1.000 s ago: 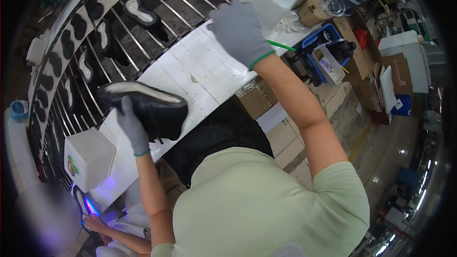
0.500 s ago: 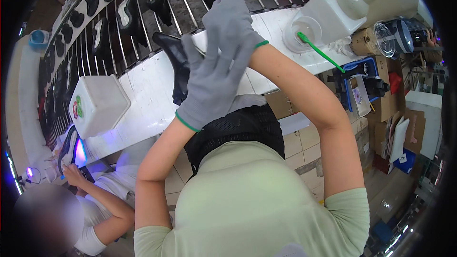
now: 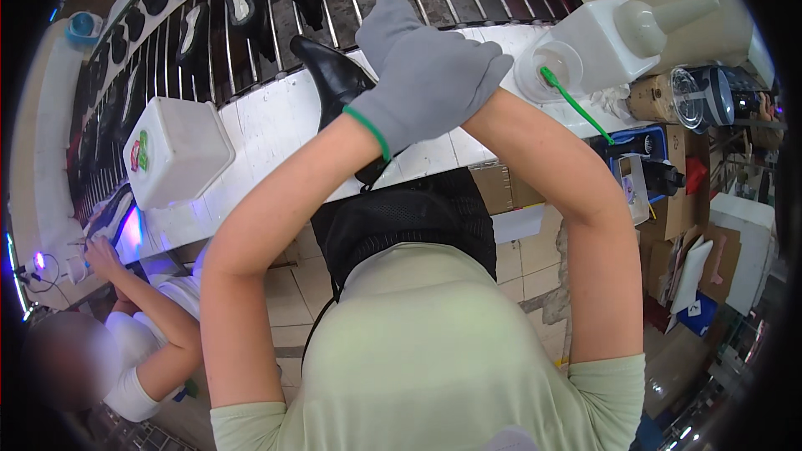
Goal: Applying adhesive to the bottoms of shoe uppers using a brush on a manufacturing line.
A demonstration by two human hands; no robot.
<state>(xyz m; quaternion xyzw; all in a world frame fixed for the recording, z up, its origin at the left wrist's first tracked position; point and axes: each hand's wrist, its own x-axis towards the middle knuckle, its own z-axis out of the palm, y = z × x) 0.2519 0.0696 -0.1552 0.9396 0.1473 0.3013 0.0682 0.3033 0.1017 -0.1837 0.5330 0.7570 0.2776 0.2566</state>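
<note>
Both my hands wear grey knit gloves. My left hand (image 3: 430, 83) crosses over my right wrist, its fingers wrapped round the right glove's cuff, which it hides. Beyond it shows part of my right hand (image 3: 387, 29), pointing away with one finger stretched out; its other fingers are hidden. A shiny black leather shoe (image 3: 330, 71) lies on the white ledge (image 3: 271, 125), partly covered by my left hand and wrist. Neither hand appears to hold it.
Black shoes (image 3: 244, 4) with pale soles lie on a metal roller conveyor (image 3: 341, 0) beyond the ledge. A white container (image 3: 175, 154) stands left. At right are a white bottle (image 3: 597, 42) and a cup (image 3: 551, 63) with a green-handled brush (image 3: 576, 108). Another person (image 3: 154, 317) works at far left.
My left hand has moved right, from spread fingers against the right hand to a grip round the right wrist. The right glove's green cuff is now covered. The view has shifted slightly.
</note>
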